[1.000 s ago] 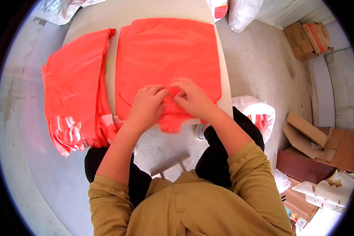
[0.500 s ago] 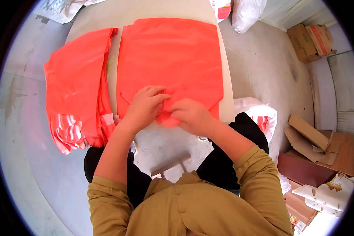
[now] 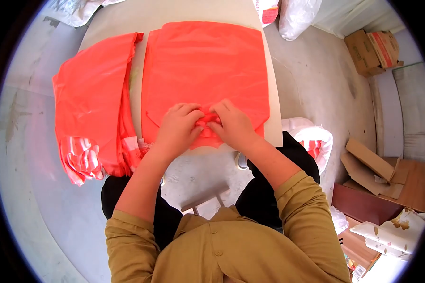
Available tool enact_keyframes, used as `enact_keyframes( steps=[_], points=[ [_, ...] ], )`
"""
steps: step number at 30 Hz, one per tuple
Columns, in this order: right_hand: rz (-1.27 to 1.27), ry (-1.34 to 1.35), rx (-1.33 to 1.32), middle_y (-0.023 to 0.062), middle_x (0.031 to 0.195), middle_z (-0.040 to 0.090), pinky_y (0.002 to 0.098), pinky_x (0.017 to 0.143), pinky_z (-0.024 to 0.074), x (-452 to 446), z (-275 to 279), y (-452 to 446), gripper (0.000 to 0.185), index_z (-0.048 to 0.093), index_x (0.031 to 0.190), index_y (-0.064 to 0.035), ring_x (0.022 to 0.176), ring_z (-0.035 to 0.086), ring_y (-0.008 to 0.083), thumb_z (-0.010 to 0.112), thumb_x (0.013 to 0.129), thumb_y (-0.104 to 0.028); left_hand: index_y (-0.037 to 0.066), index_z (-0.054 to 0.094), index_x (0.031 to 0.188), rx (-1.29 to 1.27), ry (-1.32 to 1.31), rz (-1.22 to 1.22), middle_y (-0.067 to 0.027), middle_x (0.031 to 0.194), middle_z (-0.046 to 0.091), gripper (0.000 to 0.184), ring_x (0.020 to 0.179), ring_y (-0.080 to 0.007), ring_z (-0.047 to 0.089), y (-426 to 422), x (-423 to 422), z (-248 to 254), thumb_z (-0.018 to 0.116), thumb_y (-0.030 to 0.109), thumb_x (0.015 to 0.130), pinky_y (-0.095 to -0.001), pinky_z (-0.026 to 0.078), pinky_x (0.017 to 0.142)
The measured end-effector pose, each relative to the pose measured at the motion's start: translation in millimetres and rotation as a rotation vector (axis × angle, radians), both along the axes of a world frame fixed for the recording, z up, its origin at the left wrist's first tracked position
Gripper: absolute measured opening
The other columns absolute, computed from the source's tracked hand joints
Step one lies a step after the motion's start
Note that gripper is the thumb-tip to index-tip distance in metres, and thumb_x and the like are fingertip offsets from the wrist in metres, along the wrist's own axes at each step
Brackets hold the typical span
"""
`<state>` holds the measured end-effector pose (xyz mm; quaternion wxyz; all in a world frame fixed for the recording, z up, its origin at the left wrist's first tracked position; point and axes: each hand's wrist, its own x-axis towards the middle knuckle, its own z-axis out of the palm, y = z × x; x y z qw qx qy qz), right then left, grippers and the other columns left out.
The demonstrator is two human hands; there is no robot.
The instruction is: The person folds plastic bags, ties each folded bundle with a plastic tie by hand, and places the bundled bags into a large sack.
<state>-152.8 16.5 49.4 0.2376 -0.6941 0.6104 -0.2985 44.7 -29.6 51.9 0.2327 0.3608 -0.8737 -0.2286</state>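
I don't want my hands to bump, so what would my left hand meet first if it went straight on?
Your left hand would likely meet the bunched red plastic first, right at its fingertips; your right hand comes just beyond. Depth is hard to judge from this view.

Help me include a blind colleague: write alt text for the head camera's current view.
A person's left hand and right hand pinch gathered red material at the near edge of a flat red stack on a pale table. Another red pile lies to the left.
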Motion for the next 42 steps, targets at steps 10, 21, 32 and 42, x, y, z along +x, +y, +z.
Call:
enact_keyframes(
  steps=[10,21,32,42],
  points=[
    [0.444,0.23,-0.336,0.0104,0.113,0.061,0.0399,0.088,0.0536,-11,10,9,0.032,0.063,0.104,-0.0025,0.106,0.06,0.031,0.07,0.073,-0.004,0.006,0.066,0.108,0.077,-0.021,0.039,-0.0128,0.123,0.065,0.029,0.115,-0.0339,0.059,-2,-1,2,0.071,0.008,0.08,-0.0461,0.048,0.099],
    [0.464,0.374,-0.277,0.0198,0.135,0.058,0.0409,0.108,0.0463,-20,-4,12,0.054,0.06,0.126,0.0066,0.128,0.054,0.0338,0.071,0.075,-0.006,0.007,0.064,0.13,-0.095,-0.26,-0.125,-0.0159,0.147,0.052,0.057,0.135,-0.0362,0.049,8,18,15,0.067,0.003,0.073,-0.0506,0.041,0.111],
    [0.437,0.469,-0.321,0.0253,0.137,0.056,0.0423,0.109,0.0447,-17,-14,13,0.048,0.056,0.13,0.0078,0.131,0.052,0.0373,0.06,0.084,-0.004,0.011,0.064,0.132,-0.219,-0.311,-0.124,-0.0121,0.144,0.057,0.056,0.133,-0.0321,0.054,3,24,0,0.063,0.0,0.077,-0.0426,0.048,0.107],
    [0.464,0.461,-0.166,0.0176,0.146,0.053,0.0428,0.108,0.0461,-25,0,15,0.052,0.052,0.14,-0.0006,0.133,0.051,0.0356,0.056,0.088,-0.002,0.012,0.065,0.129,-0.107,-0.276,-0.134,-0.0125,0.131,0.066,0.052,0.122,-0.0338,0.062,5,32,9,0.067,0.002,0.078,-0.0437,0.052,0.099]
  ],
)
